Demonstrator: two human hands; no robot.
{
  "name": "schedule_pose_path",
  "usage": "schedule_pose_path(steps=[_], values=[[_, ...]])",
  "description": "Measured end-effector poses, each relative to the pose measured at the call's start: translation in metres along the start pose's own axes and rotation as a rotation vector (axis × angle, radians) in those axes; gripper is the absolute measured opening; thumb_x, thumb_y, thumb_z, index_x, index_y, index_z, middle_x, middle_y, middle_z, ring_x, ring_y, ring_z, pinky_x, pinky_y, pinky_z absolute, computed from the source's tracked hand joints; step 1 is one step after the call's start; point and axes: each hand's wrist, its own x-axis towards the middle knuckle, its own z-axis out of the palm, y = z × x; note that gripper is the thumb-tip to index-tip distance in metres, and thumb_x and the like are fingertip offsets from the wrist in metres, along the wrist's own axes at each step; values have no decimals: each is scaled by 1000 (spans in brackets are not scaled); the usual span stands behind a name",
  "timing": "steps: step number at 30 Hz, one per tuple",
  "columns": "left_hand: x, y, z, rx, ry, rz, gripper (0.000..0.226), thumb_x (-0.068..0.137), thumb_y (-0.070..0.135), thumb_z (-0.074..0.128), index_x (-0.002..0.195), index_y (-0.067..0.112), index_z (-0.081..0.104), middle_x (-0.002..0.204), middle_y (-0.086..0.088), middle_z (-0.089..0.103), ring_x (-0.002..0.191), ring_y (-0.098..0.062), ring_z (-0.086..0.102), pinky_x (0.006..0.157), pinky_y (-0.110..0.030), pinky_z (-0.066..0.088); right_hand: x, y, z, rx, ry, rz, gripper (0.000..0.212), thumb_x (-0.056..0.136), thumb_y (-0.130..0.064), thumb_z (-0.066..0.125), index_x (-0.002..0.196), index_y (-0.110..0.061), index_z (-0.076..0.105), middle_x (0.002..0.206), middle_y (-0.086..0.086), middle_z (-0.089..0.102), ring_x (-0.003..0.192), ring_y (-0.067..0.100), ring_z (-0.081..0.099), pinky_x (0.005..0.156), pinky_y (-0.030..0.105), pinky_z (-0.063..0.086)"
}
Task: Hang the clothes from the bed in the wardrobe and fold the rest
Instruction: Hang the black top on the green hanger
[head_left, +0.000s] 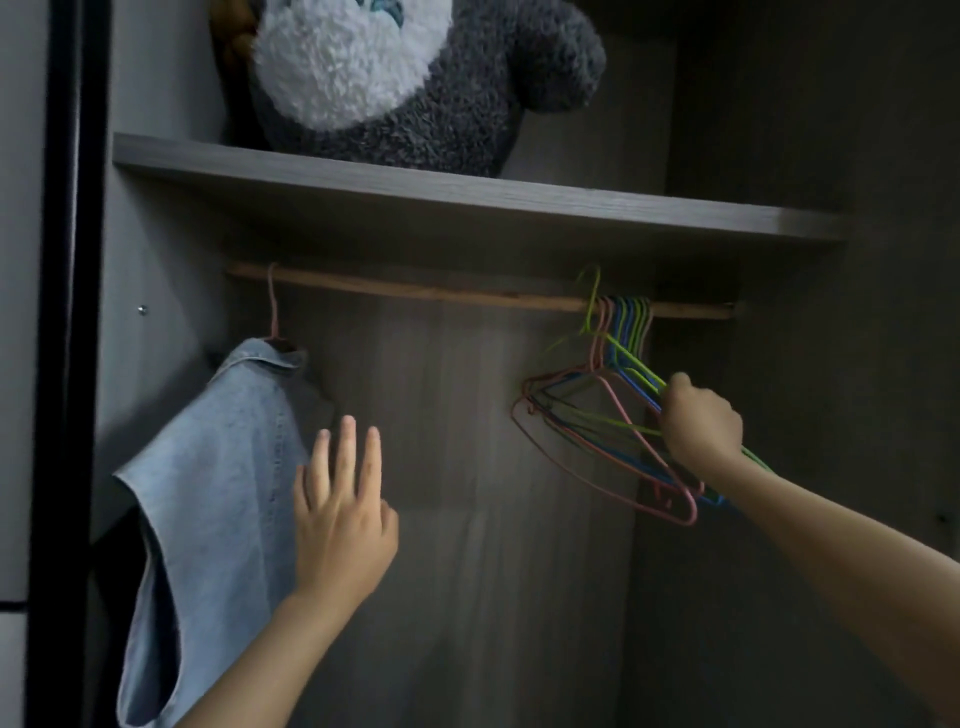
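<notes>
Head view, right hand (701, 421): grips a green hanger (639, 366) in the bunch of hangers (597, 415) at the rail's (415, 290) right end.
Left hand (340, 514): spread flat, empty, just beside the hung denim shirt (218, 467).
Technique: lift one hook clear; steady the bunch against tangling.

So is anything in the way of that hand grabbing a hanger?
Nothing visible. The right hand grips a green hanger in the bunch of hangers on the rail; only those others crowd around it.
</notes>
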Motion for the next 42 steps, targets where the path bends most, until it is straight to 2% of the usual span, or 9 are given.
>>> schedule_pose_path(steps=[6,12,16,21,24,30,33,37,42], values=[[-7,-5,-9,-40,8,-19,70,60,14,58,126,-9,53,133,-30,48,115,-53,50,82,-65,44,-12,-7,-7,-38,-32,-125,6,92,-8,43,93,-11,38,86,13,61,71,31,52,59,34,36],[-16,13,10,-142,-1,78,67,64,18,57,125,-10,54,133,-31,48,114,-52,51,83,-61,46,-15,-26,-23,200,18,-7,14,98,-18,40,86,-11,42,93,24,62,87,42,57,62,35,34],[-27,28,27,-222,-7,118,65,75,28,38,124,-11,54,131,-32,49,113,-51,53,84,-59,47,-6,-49,-39,178,87,-86,19,99,-23,40,88,-8,42,86,20,60,82,41,56,60,36,32],[-54,61,32,-269,-118,117,63,67,15,65,122,-14,54,128,-35,49,110,-55,52,78,-65,47,-41,-24,-55,92,115,-279,21,100,-29,39,88,-11,37,61,4,41,65,39,55,52,33,24],[-56,81,19,-216,-61,149,85,57,14,88,129,-10,47,129,-39,44,112,-59,47,81,-68,44,-63,40,-76,104,154,-255,27,99,-32,42,97,-7,49,66,13,54,70,44,57,56,37,31],[-56,169,-8,-57,172,501,134,39,50,90,144,18,13,139,-34,21,121,-64,30,90,-76,26,-150,209,-139,164,249,-335,39,94,-30,44,85,4,59,59,14,53,48,34,54,50,30,40],[-79,238,-11,-192,233,541,126,46,41,90,141,21,11,139,-36,22,119,-63,36,90,-73,29,-209,297,-173,202,265,-211,29,92,-33,38,84,-10,54,50,8,41,44,19,33,48,25,28],[-127,358,-12,-469,109,681,125,44,28,94,140,16,15,120,-37,52,90,-49,60,72,-56,46,-299,419,-230,173,306,66,32,89,-20,45,79,8,57,49,3,38,53,12,33,50,17,34],[-202,531,-18,-676,-107,899,111,49,54,77,136,3,31,94,-27,60,72,-38,59,63,-50,46,-426,530,-312,-79,247,416,18,93,-5,52,77,3,53,54,-1,40,51,10,30,52,24,27]])
